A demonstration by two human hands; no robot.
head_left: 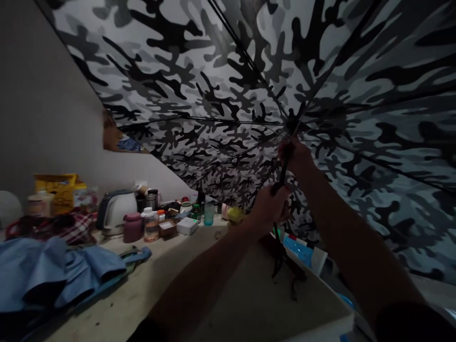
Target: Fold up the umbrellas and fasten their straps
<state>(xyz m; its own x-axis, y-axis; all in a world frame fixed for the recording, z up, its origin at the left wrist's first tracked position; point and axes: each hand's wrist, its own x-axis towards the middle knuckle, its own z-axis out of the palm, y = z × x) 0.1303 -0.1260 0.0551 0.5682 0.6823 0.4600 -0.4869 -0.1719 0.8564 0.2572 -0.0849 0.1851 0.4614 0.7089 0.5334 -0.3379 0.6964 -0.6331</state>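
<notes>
A grey, black and white camouflage umbrella (213, 95) is spread wide, its inside and ribs facing me and filling the upper and right view. My left hand (269, 206) is closed round the handle at the lower end of the dark shaft. Higher up, my right hand (295, 154) grips the shaft just below the hub (292, 124) where the ribs meet. A dark strap (278, 256) dangles beneath my left hand. Shadow hides the exact finger positions of the right hand.
A pale table (178, 280) lies below. On it are a blue cloth item (64, 270), an electric kettle (117, 211), a mauve jar (132, 227), a clear bottle (151, 227), a white box (187, 225) and a teal cup (209, 214). A yellow bag (57, 192) stands by the wall.
</notes>
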